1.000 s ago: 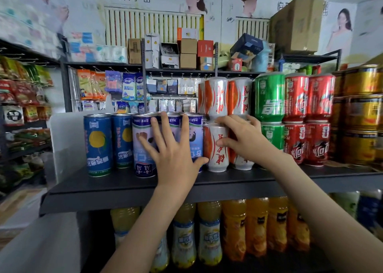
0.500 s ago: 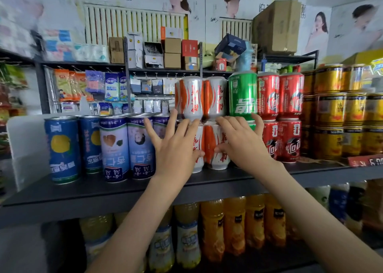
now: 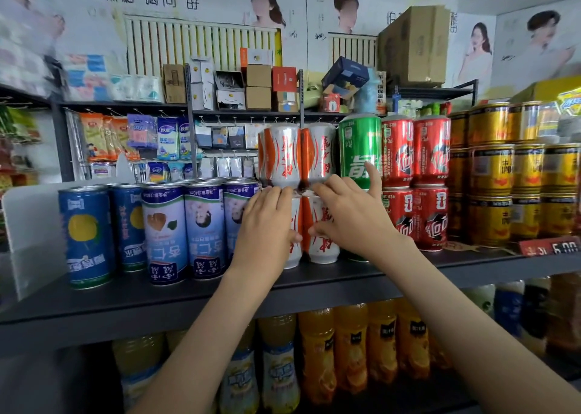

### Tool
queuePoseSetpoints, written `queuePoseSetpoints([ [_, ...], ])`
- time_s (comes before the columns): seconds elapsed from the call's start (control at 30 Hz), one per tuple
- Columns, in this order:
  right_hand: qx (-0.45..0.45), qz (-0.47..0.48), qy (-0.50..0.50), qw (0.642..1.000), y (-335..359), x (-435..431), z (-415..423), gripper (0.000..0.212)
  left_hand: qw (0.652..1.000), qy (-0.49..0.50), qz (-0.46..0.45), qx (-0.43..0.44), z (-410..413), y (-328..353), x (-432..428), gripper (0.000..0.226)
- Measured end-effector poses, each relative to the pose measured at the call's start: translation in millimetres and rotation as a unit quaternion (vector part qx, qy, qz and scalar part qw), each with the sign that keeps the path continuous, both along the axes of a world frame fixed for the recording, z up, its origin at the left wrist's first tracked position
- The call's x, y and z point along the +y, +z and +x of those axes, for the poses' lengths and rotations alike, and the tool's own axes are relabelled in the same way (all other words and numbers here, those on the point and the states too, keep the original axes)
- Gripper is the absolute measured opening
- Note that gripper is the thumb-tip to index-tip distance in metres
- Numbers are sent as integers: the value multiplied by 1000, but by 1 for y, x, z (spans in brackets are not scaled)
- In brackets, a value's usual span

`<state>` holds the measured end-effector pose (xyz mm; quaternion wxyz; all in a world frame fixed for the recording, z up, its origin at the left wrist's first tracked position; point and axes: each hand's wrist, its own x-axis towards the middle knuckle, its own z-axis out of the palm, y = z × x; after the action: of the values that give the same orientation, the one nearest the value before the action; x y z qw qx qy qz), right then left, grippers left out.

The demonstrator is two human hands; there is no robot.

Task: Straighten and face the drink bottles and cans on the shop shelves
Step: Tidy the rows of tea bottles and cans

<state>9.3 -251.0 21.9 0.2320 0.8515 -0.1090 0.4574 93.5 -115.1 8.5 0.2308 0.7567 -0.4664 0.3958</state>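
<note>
Two white-and-orange cans stand side by side on the dark shelf (image 3: 345, 275), with two more white-and-orange cans (image 3: 283, 155) stacked on top of them. My left hand (image 3: 267, 221) grips the lower left can (image 3: 294, 254), fingers over its top and thumb on its front. My right hand (image 3: 352, 215) grips the lower right can (image 3: 323, 247) the same way, and one raised finger touches the green can (image 3: 358, 149) beside the stack. Much of both lower cans is hidden by my hands.
To the left stand tall blue cans (image 3: 86, 234) and pale blue cans (image 3: 165, 234). Red cans (image 3: 415, 152) and gold cans (image 3: 503, 177) are stacked to the right. Orange and yellow drink bottles (image 3: 317, 350) fill the shelf below. A red price tag (image 3: 550, 245) sits on the shelf edge.
My left hand left the pale blue cans and moved right onto the lower left white-and-orange can. My right hand shifted over the lower right can. The view moved closer.
</note>
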Motion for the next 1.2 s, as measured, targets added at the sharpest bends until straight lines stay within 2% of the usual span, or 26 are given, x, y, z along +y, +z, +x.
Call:
queuePoseSetpoints([
  [0.3,9,17,28,999,-3,-8,4,74,999,-8,4,48,-2,4,1,74],
  [0.5,-10,16,81,997,-27,-12,-11,83,999,37,-7,14,-4,-6,3,71],
  [0.67,-121,146,84,978,-41,-36,-51,81,989,18,-147,1,-35,-27,-24,51],
  [0.83,-211,300,67,928,-49,-86,-91,73,984,4,-142,108,-80,-40,-66,56],
  [1.03,-152,441,120,876,-47,-133,-108,89,961,73,-178,198,-114,-45,-125,80],
  [1.2,-94,491,167,850,-43,-151,-106,77,937,135,-202,252,-122,-42,-155,92],
])
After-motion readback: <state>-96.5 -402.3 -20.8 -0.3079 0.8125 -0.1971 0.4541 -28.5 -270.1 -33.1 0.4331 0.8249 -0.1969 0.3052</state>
